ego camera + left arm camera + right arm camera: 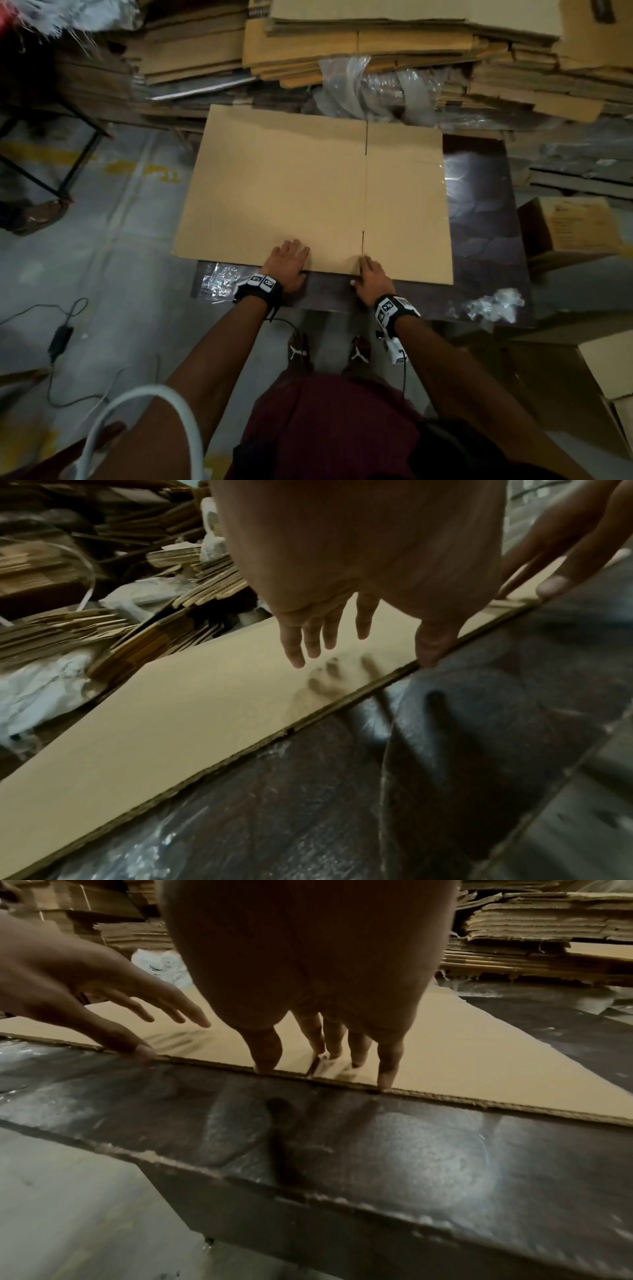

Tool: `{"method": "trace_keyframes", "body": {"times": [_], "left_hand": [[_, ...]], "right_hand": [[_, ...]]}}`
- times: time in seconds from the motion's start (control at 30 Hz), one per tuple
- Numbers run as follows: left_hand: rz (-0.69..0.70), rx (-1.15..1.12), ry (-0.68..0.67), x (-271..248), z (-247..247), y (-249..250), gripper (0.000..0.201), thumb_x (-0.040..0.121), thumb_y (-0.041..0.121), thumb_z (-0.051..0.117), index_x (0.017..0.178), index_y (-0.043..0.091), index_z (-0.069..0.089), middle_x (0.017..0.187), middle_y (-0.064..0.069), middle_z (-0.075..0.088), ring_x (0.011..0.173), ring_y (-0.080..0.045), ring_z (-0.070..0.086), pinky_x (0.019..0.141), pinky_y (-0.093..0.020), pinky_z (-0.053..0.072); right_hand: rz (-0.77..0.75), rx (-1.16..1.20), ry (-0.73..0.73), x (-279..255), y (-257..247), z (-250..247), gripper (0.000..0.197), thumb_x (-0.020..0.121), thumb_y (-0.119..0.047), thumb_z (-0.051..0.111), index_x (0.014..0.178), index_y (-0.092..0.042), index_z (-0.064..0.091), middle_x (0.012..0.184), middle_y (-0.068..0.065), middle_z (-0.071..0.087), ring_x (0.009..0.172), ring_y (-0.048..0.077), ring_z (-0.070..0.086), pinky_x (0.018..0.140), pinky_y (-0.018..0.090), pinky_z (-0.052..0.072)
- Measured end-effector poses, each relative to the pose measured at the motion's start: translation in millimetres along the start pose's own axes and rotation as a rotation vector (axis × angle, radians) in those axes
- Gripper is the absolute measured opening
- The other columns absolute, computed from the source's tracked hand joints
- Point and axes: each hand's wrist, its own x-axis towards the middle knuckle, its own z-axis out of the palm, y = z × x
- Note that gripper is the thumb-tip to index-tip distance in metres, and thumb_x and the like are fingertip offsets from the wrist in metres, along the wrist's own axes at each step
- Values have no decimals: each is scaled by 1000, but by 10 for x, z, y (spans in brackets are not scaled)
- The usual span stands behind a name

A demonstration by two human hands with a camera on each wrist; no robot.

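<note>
Flattened cardboard box lies flat on a dark table, its near edge running just inside the table's front edge. A crease runs front to back right of centre, with a short slit at each end.

Left hand: nothing grasped. Palm down over the box's near edge, left of the crease. Fingers straight and spread. The left wrist view shows them slightly above the sheet, their shadow below, while the thumb tip touches the box's edge.

Right hand: also grasping nothing. It is at the near slit, fingers straight and pointing down, tips pressing on the cardboard right at the edge. Thumb tip rests against the same edge (whether it reaches under the sheet, cannot tell).

The hands are near each other along that edge, not touching.

Around:
- tall stacks of flattened cardboard behind the table, with clear plastic wrap between them
- a clear plastic bag on the table's front left corner, partly under the box
- crumpled plastic at the front right
- a small brown carton to the right of the table
- a power adapter with cable on the floor at left
</note>
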Motion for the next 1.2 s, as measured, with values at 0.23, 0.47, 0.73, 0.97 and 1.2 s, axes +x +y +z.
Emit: {"method": "trace_keyframes", "body": {"times": [0.23,0.47,0.73,0.97,1.2], "left_hand": [[105,101,-64,297,175,-20,59,86,38,68,133,4,59,122,-27,62,98,-39,64,74,-43,56],[185,293,127,475,280,-5,43,92,12,35,110,-6,69,94,-39,68,73,-47,70,52,-49,56],[102,320,35,347,-48,116,32,84,6,48,102,-7,71,83,-38,69,63,-49,69,51,-55,57],[251,473,190,-17,-1128,105,29,104,8,31,129,4,45,116,-13,70,100,-33,73,75,-40,56],[78,217,367,-192,-2169,-52,34,103,25,42,135,12,45,125,-13,65,108,-38,66,81,-45,50]], "right_hand": [[9,3,-18,-180,90,191,83,101,-33,59,164,-14,8,172,4,2,158,26,8,123,50,25],[32,6,25,-251,29,163,80,99,-29,59,164,-19,13,171,2,12,155,25,20,121,62,19],[-53,-191,222,-232,-51,-171,78,86,-23,73,153,-21,34,151,6,40,141,30,37,116,62,29],[-118,-258,410,-207,-298,-1046,38,102,-28,55,139,-24,53,136,6,60,124,31,57,106,52,37],[-193,-419,563,-228,-571,-2165,45,89,-21,65,133,-26,54,122,2,67,114,30,62,98,44,40]]}}
